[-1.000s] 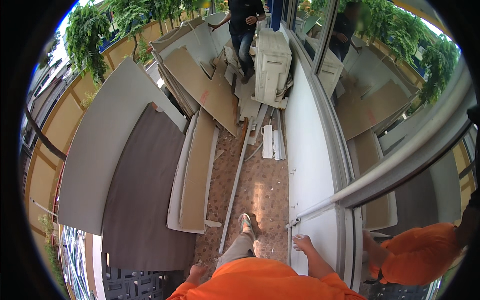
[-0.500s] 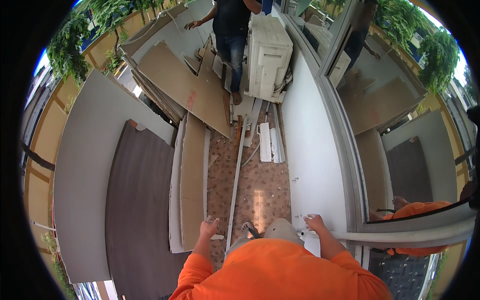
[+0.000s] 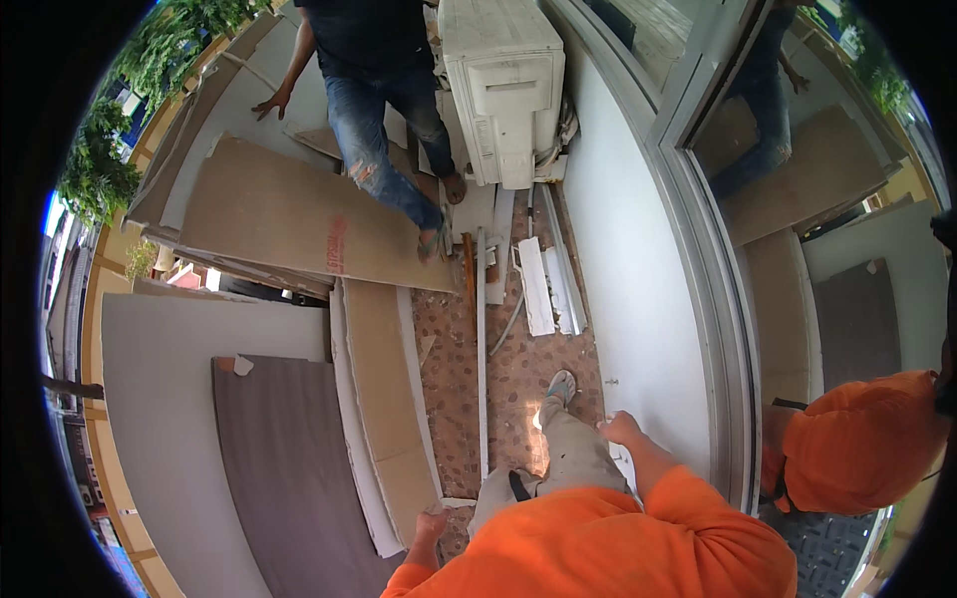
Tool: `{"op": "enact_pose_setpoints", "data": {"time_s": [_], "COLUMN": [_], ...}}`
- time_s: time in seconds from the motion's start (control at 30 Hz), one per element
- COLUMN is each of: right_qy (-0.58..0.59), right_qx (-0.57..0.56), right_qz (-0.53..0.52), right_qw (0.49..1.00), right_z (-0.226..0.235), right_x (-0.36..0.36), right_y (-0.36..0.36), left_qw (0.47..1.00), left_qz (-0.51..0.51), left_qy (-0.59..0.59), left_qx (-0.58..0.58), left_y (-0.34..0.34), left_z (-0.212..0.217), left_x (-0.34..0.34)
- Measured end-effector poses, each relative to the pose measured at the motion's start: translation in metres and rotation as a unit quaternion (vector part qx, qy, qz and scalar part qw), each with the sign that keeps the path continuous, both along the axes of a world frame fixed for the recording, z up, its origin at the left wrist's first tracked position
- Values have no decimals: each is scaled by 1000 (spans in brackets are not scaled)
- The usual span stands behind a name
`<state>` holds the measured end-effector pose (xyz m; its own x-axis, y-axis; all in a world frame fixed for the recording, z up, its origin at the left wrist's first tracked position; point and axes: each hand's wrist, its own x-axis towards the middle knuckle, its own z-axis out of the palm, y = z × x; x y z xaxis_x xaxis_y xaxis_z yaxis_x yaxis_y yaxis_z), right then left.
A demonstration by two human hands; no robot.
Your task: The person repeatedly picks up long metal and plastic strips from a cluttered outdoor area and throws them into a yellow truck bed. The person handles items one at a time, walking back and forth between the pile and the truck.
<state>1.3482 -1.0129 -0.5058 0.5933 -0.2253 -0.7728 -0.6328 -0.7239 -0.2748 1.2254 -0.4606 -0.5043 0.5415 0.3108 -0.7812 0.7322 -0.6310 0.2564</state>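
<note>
My left hand (image 3: 431, 523) hangs low by the near end of the cardboard-brown board (image 3: 384, 389), its fingers curled in and nothing visible in them. My right hand (image 3: 620, 429) is loosely closed beside the white wall (image 3: 658, 369), also holding nothing that I can see. One of my legs (image 3: 578, 439) is stretched forward, the shoe on the patterned tile floor (image 3: 444, 389). Left of the brown board leans a dark wood-look panel (image 3: 279, 448), with a large grey panel (image 3: 159, 399) behind it.
Ahead, another person (image 3: 374, 110) steps over a large tilted brown board (image 3: 269, 209). A white outdoor air-conditioner unit (image 3: 503, 90) stands beyond. A long pale strip (image 3: 482, 359) and white scrap pieces (image 3: 536, 289) lie on the floor. A metal-framed window (image 3: 688, 189) runs along the right.
I have moved forward along the passage, with one leg now ahead. The other person is nearer and has shifted left, one foot now at the tilted board. My left hand's fingers have curled in.
</note>
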Motion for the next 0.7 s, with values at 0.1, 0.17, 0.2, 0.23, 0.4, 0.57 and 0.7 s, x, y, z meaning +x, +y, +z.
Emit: {"op": "enact_pose_setpoints", "data": {"time_s": [0.1, 0.17, 0.2, 0.23, 0.4, 0.57, 0.7], "right_qy": [21, -11, -32, -59, -86, -56, 7], "right_qx": [14, 4, -4, -12, -8, -45, -16], "right_qz": [-3, -30, -64, -94, -195, -151, -129], "right_qw": [1000, 999, 997, 994, 977, 986, 991], "right_z": [-13, -30, -42, -58, -156, -274, -356], "right_x": [87, 145, 172, 196, 287, 331, 338], "right_y": [-16, -27, -33, -40, -68, -77, -75], "left_qw": [1000, 999, 999, 998, 982, 968, 962], "left_qz": [2, 32, 20, 6, -163, -180, -183], "left_qy": [2, -4, 8, 5, 26, 34, 45], "left_qx": [-1, -28, -44, -65, -95, -174, -197], "left_y": [-35, -62, -76, -90, -185, -268, -302], "left_z": [17, 13, 8, 0, -57, -143, -215], "left_x": [49, 104, 130, 158, 276, 336, 356]}}
